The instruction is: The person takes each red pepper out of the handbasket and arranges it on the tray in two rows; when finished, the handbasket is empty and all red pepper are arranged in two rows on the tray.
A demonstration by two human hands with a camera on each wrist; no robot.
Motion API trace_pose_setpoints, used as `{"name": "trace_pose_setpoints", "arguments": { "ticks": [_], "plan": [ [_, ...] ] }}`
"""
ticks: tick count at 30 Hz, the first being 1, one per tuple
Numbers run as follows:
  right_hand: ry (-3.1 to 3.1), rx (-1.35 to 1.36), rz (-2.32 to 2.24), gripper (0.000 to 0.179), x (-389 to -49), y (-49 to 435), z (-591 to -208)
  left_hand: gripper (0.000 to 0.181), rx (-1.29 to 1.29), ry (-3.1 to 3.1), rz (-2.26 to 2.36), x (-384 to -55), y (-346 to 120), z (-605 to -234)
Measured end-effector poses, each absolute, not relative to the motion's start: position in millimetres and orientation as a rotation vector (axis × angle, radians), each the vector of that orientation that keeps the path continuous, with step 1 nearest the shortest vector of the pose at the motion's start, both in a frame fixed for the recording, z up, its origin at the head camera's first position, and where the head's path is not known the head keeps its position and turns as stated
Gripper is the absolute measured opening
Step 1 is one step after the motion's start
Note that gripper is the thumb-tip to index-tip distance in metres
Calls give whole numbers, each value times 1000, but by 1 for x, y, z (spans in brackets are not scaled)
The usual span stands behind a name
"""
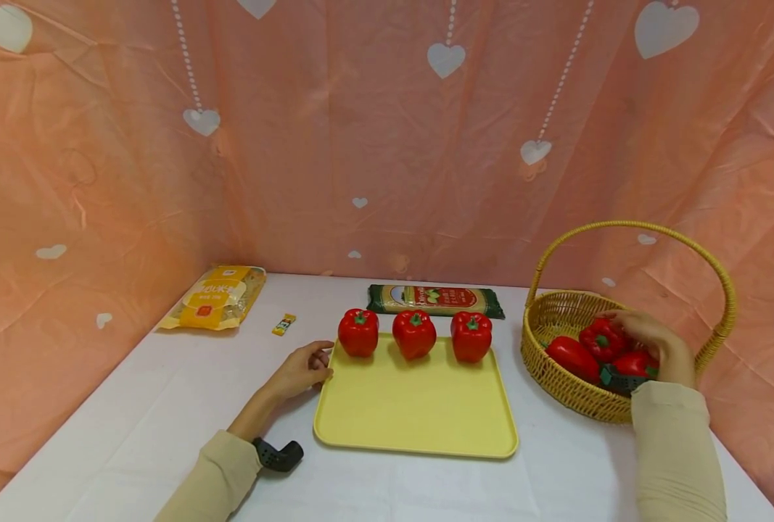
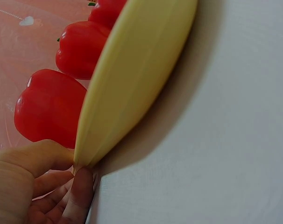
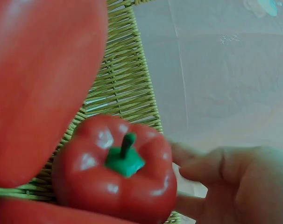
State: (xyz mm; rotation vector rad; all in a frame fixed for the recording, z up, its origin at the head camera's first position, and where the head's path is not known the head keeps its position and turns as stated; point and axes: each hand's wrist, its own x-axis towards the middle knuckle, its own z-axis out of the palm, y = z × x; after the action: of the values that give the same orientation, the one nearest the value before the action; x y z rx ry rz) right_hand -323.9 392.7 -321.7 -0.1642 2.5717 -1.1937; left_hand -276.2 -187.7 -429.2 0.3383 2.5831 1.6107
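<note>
A yellow tray point(image 1: 416, 409) lies on the white table, with three red bell peppers (left point(image 1: 358, 335), middle point(image 1: 415, 336), right point(image 1: 471, 338)) lined up along its far edge. At the tray's left rim, my left hand point(image 1: 297, 374) pinches the edge between thumb and fingers, near the left pepper. My right hand point(image 1: 651, 335) reaches into a wicker basket point(image 1: 559, 384) and grips a red bell pepper point(image 3: 120, 170) from the side, its green stem facing the right wrist camera. Two more red peppers point(image 1: 573, 358) point(image 1: 635, 362) lie in the basket beside it.
Behind the tray lies a green-and-red packet point(image 1: 435, 300). A yellow food bag point(image 1: 220, 299) sits at the back left, and a small yellow sachet point(image 1: 283, 324) lies to its right. The basket's tall handle point(image 1: 628, 225) arches over it. Pink curtain surrounds the table.
</note>
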Motion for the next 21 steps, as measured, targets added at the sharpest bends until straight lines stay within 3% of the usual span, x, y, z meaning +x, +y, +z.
{"name": "trace_pose_setpoints", "arguments": {
  "ticks": [7,21],
  "plan": [
    [2468,-101,-1269,53,-322,392,-321,50,368,2597,1604,-276,-187,-429],
    [2469,-121,-1103,86,-323,387,-316,50,348,2591,1609,-277,-187,-429]
  ]
}}
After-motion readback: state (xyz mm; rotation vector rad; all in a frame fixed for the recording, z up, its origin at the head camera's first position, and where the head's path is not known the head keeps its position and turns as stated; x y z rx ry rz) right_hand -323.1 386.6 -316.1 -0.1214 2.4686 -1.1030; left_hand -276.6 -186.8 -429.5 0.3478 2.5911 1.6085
